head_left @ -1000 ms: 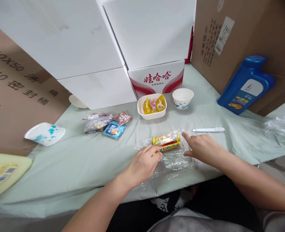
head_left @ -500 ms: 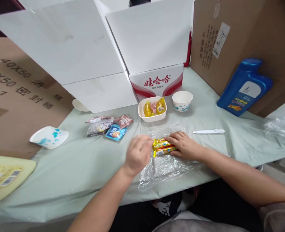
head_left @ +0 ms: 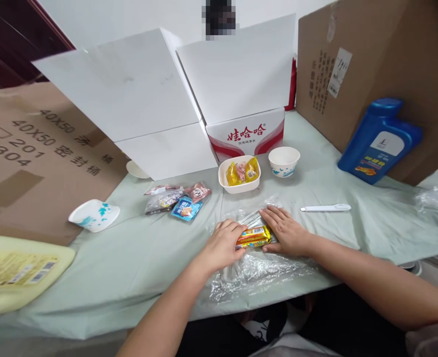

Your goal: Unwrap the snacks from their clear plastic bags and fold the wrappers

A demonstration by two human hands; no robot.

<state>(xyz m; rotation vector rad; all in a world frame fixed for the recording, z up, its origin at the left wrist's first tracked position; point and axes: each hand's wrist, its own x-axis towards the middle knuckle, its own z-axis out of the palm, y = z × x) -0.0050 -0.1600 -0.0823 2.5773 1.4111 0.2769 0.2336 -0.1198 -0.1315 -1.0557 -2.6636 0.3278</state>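
Yellow-and-red wrapped snack packets [head_left: 254, 238] lie side by side on a sheet of clear plastic film [head_left: 263, 272] near the table's front edge. My left hand [head_left: 224, 245] is closed round their left end, its fingertips covering part of the wrappers. At the right end, my right hand [head_left: 285, 230] rests with its fingers stretched out over the film, holding nothing. Its thumb is beside the packets; whether it touches them I cannot tell. The undersides of the packets are hidden.
Behind the film stand a white tub [head_left: 239, 188] with yellow packets and a paper bowl [head_left: 283, 161]. A white utility knife [head_left: 326, 208] lies right, before a blue bottle [head_left: 382, 141]. Bagged snacks [head_left: 162, 201], a tipped paper cup [head_left: 94, 214] and a yellow jug [head_left: 21, 277] are left. Boxes [head_left: 254, 136] line the back.
My left hand, blurred and raised beside the packets before, now grips their left end. My right hand has come off the packets, fingers spread on the film. The camera view has shifted slightly.
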